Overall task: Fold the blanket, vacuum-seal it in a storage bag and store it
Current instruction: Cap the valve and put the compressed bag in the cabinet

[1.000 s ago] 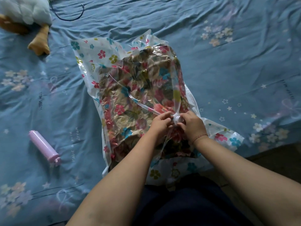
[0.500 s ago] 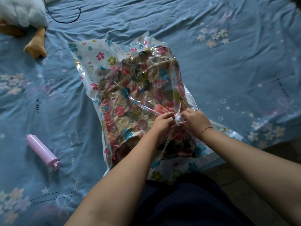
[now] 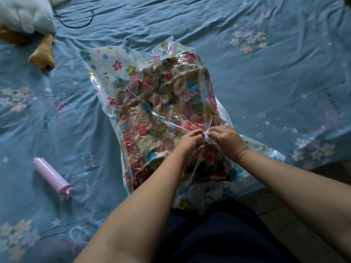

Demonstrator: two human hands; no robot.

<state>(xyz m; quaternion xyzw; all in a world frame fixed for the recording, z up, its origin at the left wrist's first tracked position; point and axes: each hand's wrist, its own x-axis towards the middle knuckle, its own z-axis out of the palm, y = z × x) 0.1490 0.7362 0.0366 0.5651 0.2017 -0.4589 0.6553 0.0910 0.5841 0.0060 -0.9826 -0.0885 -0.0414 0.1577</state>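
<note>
A clear storage bag (image 3: 106, 63) printed with coloured flowers lies on the bed, its plastic crinkled tight over the folded floral blanket (image 3: 159, 103) inside. Near the bag's right side sits a small white valve cap (image 3: 209, 138). My right hand (image 3: 226, 139) pinches this cap with curled fingers. My left hand (image 3: 190, 143) grips the plastic right beside the cap, fingers curled, touching the right hand. The plastic is pulled up into ridges toward the valve.
A pink hand pump (image 3: 51, 175) lies on the blue bedsheet (image 3: 266, 73) to the left of the bag. A plush toy (image 3: 24, 19) and a thin dark cord (image 3: 76, 25) are at the far left. The bed's edge and floor (image 3: 284, 215) are at lower right.
Both hands stay on the valve with only small finger shifts. The view has drifted slightly; the bag and pump have not moved.
</note>
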